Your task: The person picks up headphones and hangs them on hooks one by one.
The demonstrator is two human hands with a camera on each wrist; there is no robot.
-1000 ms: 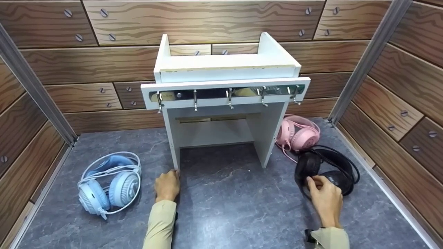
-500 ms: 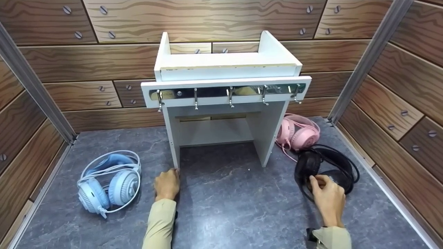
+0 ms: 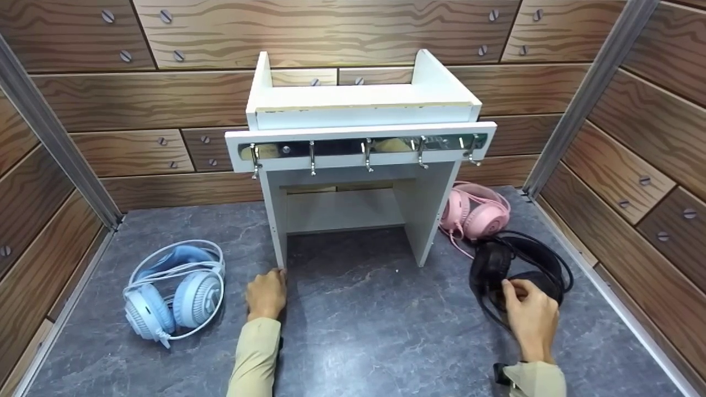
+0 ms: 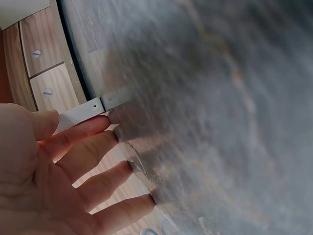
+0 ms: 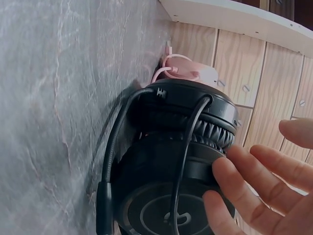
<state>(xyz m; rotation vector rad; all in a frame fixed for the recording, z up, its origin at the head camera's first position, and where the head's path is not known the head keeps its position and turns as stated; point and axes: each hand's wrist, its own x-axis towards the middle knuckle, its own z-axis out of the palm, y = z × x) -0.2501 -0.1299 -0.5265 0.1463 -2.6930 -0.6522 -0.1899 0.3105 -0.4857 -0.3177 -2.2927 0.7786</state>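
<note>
One black headset (image 3: 492, 259), at four o'clock from the rack (image 3: 342, 161) the left hand (image 3: 266, 295) pinches, seems reached for; the spread right hand (image 3: 532, 317) must curl next.

My left hand (image 3: 266, 296) and right hand (image 3: 533, 318): bare. I wear a creased khaki left sleeve (image 3: 255, 358), matching right sleeve (image 3: 538, 380); small black wrist piece (image 3: 501, 374) at each.

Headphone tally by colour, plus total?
Light blue headphones: 1
Pink headphones: 1
Black headphones: 1
Total: 3
</note>
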